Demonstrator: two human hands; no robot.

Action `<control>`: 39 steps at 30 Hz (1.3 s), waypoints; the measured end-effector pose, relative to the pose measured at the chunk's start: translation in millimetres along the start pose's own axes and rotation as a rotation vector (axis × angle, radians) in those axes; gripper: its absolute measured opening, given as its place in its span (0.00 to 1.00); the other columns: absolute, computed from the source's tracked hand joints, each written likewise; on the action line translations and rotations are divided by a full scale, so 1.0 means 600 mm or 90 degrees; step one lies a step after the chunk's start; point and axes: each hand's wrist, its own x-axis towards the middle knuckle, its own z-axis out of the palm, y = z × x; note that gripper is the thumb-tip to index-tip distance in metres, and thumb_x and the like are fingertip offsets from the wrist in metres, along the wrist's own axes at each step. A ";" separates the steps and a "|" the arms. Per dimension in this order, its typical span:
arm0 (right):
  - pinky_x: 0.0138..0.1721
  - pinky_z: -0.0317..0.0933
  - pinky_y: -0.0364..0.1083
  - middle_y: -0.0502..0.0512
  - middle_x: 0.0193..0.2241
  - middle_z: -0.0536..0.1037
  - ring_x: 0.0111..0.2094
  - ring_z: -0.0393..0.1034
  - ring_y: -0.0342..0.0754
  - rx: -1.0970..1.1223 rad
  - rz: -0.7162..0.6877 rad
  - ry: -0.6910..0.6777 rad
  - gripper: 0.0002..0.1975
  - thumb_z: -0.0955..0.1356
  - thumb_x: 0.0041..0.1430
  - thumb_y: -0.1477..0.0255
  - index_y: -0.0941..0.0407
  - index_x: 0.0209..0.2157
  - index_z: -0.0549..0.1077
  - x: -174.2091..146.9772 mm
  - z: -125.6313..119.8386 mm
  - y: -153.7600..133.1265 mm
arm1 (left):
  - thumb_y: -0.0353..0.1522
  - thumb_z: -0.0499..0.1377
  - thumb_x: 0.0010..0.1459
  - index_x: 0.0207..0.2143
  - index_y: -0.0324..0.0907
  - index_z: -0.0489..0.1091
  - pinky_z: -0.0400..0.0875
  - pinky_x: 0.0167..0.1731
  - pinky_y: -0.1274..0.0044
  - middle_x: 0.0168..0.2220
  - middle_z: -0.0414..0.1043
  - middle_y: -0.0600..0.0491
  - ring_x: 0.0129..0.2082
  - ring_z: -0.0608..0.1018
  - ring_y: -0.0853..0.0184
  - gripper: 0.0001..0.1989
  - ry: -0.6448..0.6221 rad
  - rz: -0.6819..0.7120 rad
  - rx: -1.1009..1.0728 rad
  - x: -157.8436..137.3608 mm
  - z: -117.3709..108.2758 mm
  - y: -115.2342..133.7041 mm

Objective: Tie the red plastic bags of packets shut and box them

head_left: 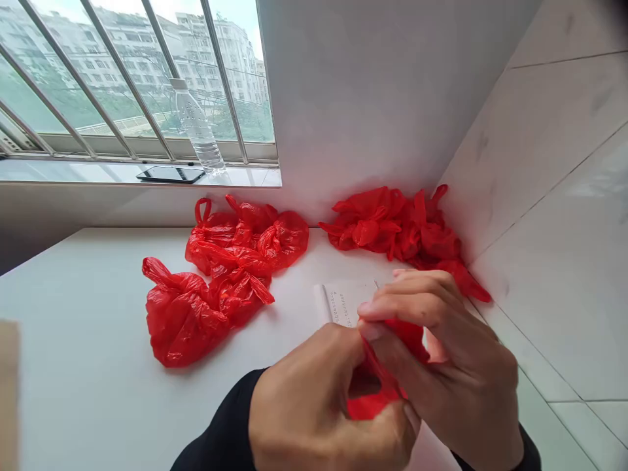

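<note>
Close to the camera, over the white table [88, 366], both hands pinch one red plastic bag [367, 404]. My left hand [328, 399] is closed on its near part, fingers curled. Thumb and fingertips of my right hand [441, 347] press together on the bag's upper edge, the fingertips of both hands almost meeting. Much of the bag is hidden behind the fingers, so its contents cannot be made out. Beyond the hands lies a white paper [343, 299] with small printed or written columns, partly covered by my right hand.
Knotted red bags [206, 301] lie left of the paper, and more crumpled red bags [392, 226] sit along the wall at back right. On the sill of the barred window stand a water bottle [199, 131] and a phone [171, 174]. A tiled wall [554, 229] bounds the right side.
</note>
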 end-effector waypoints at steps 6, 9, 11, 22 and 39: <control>0.50 0.64 0.48 0.49 0.45 0.76 0.48 0.70 0.47 0.114 0.207 -0.119 0.13 0.61 0.74 0.63 0.47 0.50 0.74 0.011 -0.017 0.025 | 0.43 0.51 0.67 0.25 0.40 0.64 0.58 0.21 0.80 0.22 0.63 0.56 0.21 0.63 0.74 0.21 -0.137 0.014 -0.284 0.028 -0.037 -0.013; 0.42 0.64 0.45 0.46 0.37 0.76 0.39 0.70 0.45 0.146 0.230 -0.146 0.06 0.67 0.69 0.64 0.49 0.40 0.75 0.014 -0.014 0.037 | 0.45 0.53 0.66 0.20 0.41 0.59 0.53 0.18 0.81 0.17 0.54 0.60 0.16 0.55 0.77 0.25 -0.065 0.002 -0.343 0.038 -0.038 -0.022; 0.43 0.64 0.45 0.46 0.35 0.75 0.38 0.70 0.44 0.148 0.229 -0.111 0.06 0.68 0.69 0.66 0.50 0.37 0.74 0.015 -0.012 0.040 | 0.45 0.51 0.68 0.23 0.41 0.62 0.57 0.18 0.81 0.14 0.55 0.61 0.14 0.58 0.76 0.23 -0.019 -0.029 -0.383 0.044 -0.037 -0.032; 0.51 0.59 0.46 0.48 0.45 0.74 0.47 0.68 0.46 0.147 0.212 -0.141 0.09 0.63 0.72 0.63 0.48 0.48 0.72 0.016 0.000 0.058 | 0.21 0.58 0.57 0.36 0.43 0.71 0.71 0.35 0.81 0.32 0.73 0.57 0.32 0.75 0.72 0.09 -0.060 0.051 -0.196 0.030 -0.067 -0.041; 0.35 0.63 0.44 0.48 0.31 0.74 0.33 0.68 0.43 0.243 0.316 -0.228 0.10 0.65 0.70 0.66 0.52 0.47 0.76 0.011 0.042 0.109 | 0.12 0.54 0.51 0.42 0.41 0.76 0.72 0.38 0.81 0.38 0.73 0.55 0.38 0.75 0.73 0.23 0.230 0.309 0.178 0.056 -0.077 -0.081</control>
